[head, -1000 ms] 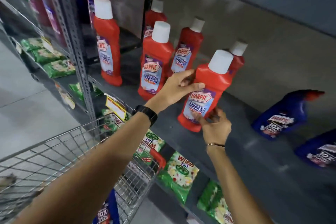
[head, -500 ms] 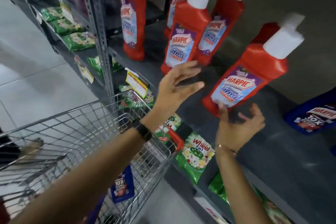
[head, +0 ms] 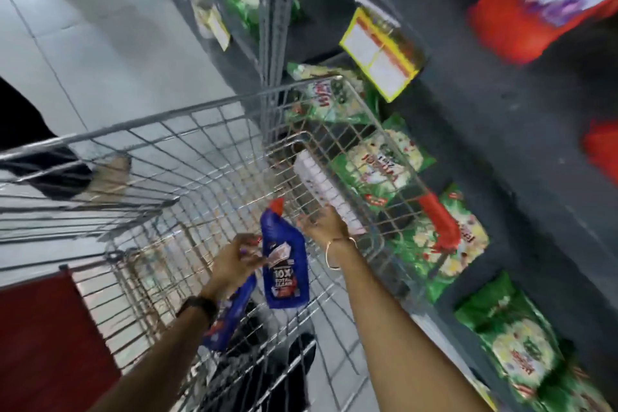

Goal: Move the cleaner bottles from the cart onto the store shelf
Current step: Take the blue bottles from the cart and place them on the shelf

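I am looking down into the wire cart (head: 200, 109). A blue cleaner bottle (head: 284, 264) with a red cap stands upright inside it. My left hand (head: 234, 261) has its fingers curled on the bottle's left side. A second blue bottle (head: 230, 314) lies under my left wrist, partly hidden. My right hand (head: 322, 226) hovers with fingers apart just right of the upright bottle's neck, near the cart's wall. Blurred red cleaner bottles (head: 515, 13) stand on the dark store shelf (head: 501, 117) at the upper right.
Green detergent packs (head: 378, 164) fill the lower shelf beside the cart. A yellow price tag (head: 381, 53) hangs on the shelf edge by a grey upright post (head: 274, 10). A person's dark shoe (head: 67, 174) is beyond the cart at left. A red panel (head: 43, 328) is at the lower left.
Both hands let go of the red bottle on the shelf and dropped into the cart. The view swung down from the shelf. My left hand now holds a blue bottle.
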